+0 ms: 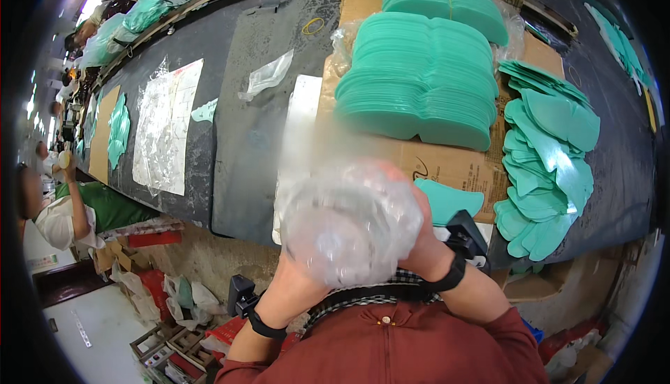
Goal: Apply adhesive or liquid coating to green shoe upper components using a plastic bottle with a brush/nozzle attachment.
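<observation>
Close in front of me is a clear, rounded plastic thing [345,227], blurred and crinkled with pale rings. I cannot tell whether it is a bottle, a cup or a bundled bag. My left hand [303,281] is at its lower left, fingers mostly hidden behind it. Along its right side curves my right hand [421,241], its blurred fingers reaching round toward the top. Both hands appear closed on it. Just beyond my right hand a single green sheet piece [450,201] lies on the cardboard [453,164].
Tall stacks of green shaped sheets [419,77] stand on the cardboard. Right of them lies a loose heap of green pieces [548,168]. A plastic-covered paper [171,129], a clear scrap [269,75] and a yellow rubber band [313,26] are farther left. Another person [66,216] is at the left edge.
</observation>
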Action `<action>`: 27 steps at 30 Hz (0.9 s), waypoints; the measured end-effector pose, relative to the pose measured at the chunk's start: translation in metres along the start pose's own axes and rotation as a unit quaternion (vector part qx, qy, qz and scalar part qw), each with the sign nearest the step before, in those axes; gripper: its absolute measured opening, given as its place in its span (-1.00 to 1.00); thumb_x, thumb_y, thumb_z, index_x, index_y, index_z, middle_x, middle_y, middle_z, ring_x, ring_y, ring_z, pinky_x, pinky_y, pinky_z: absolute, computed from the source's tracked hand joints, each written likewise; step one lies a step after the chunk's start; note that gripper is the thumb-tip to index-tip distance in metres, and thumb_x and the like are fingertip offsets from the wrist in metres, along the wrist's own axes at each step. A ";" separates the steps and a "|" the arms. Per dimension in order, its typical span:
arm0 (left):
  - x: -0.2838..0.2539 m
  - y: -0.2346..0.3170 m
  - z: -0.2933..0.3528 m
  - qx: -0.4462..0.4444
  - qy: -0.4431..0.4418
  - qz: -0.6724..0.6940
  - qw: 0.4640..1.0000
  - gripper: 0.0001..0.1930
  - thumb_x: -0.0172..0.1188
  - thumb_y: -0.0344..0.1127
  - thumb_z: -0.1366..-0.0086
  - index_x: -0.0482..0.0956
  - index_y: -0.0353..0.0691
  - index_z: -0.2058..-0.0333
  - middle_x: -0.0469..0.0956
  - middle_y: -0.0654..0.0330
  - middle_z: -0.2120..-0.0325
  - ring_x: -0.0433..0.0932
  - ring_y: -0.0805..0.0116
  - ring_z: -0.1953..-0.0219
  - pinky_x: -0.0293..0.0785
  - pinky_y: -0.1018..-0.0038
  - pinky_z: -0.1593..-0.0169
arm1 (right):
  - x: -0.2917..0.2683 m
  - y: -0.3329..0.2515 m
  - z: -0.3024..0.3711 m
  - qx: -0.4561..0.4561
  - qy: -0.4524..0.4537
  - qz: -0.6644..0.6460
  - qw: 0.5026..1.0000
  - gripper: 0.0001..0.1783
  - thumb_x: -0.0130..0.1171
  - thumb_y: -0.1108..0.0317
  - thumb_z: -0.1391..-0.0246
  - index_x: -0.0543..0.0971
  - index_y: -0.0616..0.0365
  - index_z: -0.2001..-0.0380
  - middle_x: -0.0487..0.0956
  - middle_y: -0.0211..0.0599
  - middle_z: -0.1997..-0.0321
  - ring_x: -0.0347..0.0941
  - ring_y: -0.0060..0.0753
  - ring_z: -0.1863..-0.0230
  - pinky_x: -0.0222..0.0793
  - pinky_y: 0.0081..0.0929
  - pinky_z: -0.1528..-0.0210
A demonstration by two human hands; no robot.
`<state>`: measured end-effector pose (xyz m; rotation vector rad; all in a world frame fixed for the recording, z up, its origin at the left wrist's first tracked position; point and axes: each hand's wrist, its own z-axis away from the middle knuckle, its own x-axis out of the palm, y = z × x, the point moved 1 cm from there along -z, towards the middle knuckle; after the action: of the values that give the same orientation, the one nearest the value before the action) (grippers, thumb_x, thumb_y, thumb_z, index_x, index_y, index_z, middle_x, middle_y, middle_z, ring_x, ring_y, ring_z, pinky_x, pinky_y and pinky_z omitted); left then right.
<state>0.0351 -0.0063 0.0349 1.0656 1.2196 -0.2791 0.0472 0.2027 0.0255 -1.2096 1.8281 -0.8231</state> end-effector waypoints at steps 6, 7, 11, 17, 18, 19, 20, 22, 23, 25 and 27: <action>-0.028 -0.020 0.024 -0.163 -0.001 0.012 0.987 -0.62 0.27 -0.46 -0.11 0.69 -0.20 0.04 0.59 0.08 0.15 0.43 -0.01 0.15 0.37 0.20 -0.05 | -0.009 0.003 0.013 0.012 -0.003 -0.028 1.000 -0.44 0.42 0.39 -0.01 0.53 0.24 -0.10 0.56 -0.01 -0.16 0.53 0.02 -0.14 0.47 -0.16 -0.16; -0.025 -0.020 0.020 -0.190 0.041 0.026 0.981 -0.75 0.20 -0.55 -0.09 0.72 -0.15 0.26 0.63 0.25 0.20 0.47 0.11 0.13 0.31 0.25 -0.01 | -0.002 0.003 0.010 0.018 0.000 -0.031 0.999 -0.44 0.42 0.39 -0.01 0.53 0.24 -0.10 0.56 -0.01 -0.16 0.53 0.01 -0.14 0.47 -0.16 -0.16; -0.016 -0.027 0.016 -0.194 0.108 0.153 0.963 -0.70 0.19 -0.55 -0.08 0.71 -0.16 0.20 0.61 0.19 0.16 0.44 0.10 0.09 0.30 0.24 -0.02 | 0.008 -0.006 0.004 0.048 0.019 -0.021 0.998 -0.43 0.42 0.39 0.00 0.52 0.24 -0.11 0.57 -0.03 -0.16 0.53 -0.01 -0.14 0.48 -0.15 -0.16; -0.018 -0.016 -0.010 -0.142 0.063 0.007 0.988 -0.59 0.17 -0.58 -0.10 0.71 -0.13 0.07 0.60 0.21 0.14 0.43 0.11 0.09 0.31 0.26 -0.05 | -0.065 0.011 0.097 0.339 0.028 -0.479 0.809 -0.38 0.07 0.03 -0.39 0.29 0.09 -0.38 0.40 -0.15 -0.38 0.38 -0.21 -0.35 0.33 -0.17 -0.37; -0.017 -0.013 -0.013 -0.131 0.072 0.004 0.989 -0.62 0.18 -0.58 -0.13 0.72 -0.16 0.07 0.60 0.20 0.16 0.43 0.11 0.11 0.33 0.28 -0.07 | -0.098 0.006 0.103 0.309 0.063 -0.399 0.861 -0.38 0.10 0.05 -0.36 0.31 0.10 -0.36 0.41 -0.15 -0.36 0.39 -0.19 -0.34 0.34 -0.18 -0.36; -0.017 -0.010 -0.016 -0.135 0.076 0.014 0.988 -0.59 0.15 -0.63 -0.13 0.72 -0.11 0.07 0.60 0.19 0.17 0.44 0.12 0.09 0.33 0.28 -0.07 | -0.115 0.003 0.108 0.255 0.103 -0.164 0.947 -0.37 0.13 0.07 -0.33 0.32 0.11 -0.35 0.41 -0.15 -0.35 0.39 -0.18 -0.33 0.34 -0.18 -0.36; -0.015 -0.010 -0.018 -0.133 0.076 0.015 0.988 -0.59 0.15 -0.63 -0.13 0.72 -0.11 0.07 0.60 0.19 0.17 0.44 0.12 0.09 0.33 0.28 -0.07 | -0.133 -0.001 0.109 0.211 0.123 0.066 0.968 -0.37 0.16 0.10 -0.30 0.34 0.12 -0.33 0.42 -0.14 -0.34 0.40 -0.16 -0.32 0.34 -0.18 -0.35; -0.013 -0.010 -0.016 -0.125 0.071 0.014 0.990 -0.59 0.14 -0.64 -0.13 0.72 -0.13 0.08 0.60 0.19 0.17 0.44 0.12 0.09 0.32 0.28 -0.08 | -0.138 -0.005 0.104 0.183 0.157 0.151 0.959 -0.37 0.22 0.14 -0.24 0.37 0.14 -0.30 0.44 -0.14 -0.32 0.41 -0.13 -0.30 0.35 -0.18 -0.33; -0.015 -0.010 -0.015 -0.128 0.072 0.009 0.989 -0.59 0.14 -0.64 -0.13 0.72 -0.13 0.08 0.60 0.19 0.17 0.44 0.12 0.09 0.32 0.28 -0.08 | -0.130 -0.002 0.099 0.171 0.154 0.137 0.963 -0.36 0.25 0.16 -0.21 0.38 0.15 -0.29 0.45 -0.13 -0.31 0.42 -0.12 -0.29 0.36 -0.19 -0.32; -0.015 -0.011 -0.014 -0.142 0.077 0.009 0.987 -0.59 0.14 -0.63 -0.13 0.72 -0.13 0.08 0.61 0.18 0.17 0.44 0.10 0.09 0.33 0.27 -0.08 | -0.094 0.003 0.081 0.155 0.103 0.066 0.980 -0.36 0.31 0.20 -0.15 0.41 0.16 -0.26 0.47 -0.13 -0.28 0.44 -0.09 -0.27 0.37 -0.19 -0.31; -0.016 -0.018 -0.002 -0.160 0.095 -0.004 0.983 -0.59 0.15 -0.60 -0.11 0.72 -0.11 0.08 0.61 0.21 0.15 0.46 0.10 0.07 0.33 0.25 -0.08 | -0.046 0.011 0.061 0.154 0.048 -0.029 0.986 -0.35 0.38 0.25 -0.09 0.44 0.18 -0.23 0.49 -0.12 -0.26 0.45 -0.06 -0.25 0.38 -0.19 -0.29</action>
<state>0.0150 -0.0195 0.0391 0.8211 1.3847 0.0158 0.1066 0.2441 -0.0020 -1.0413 1.6704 -1.1677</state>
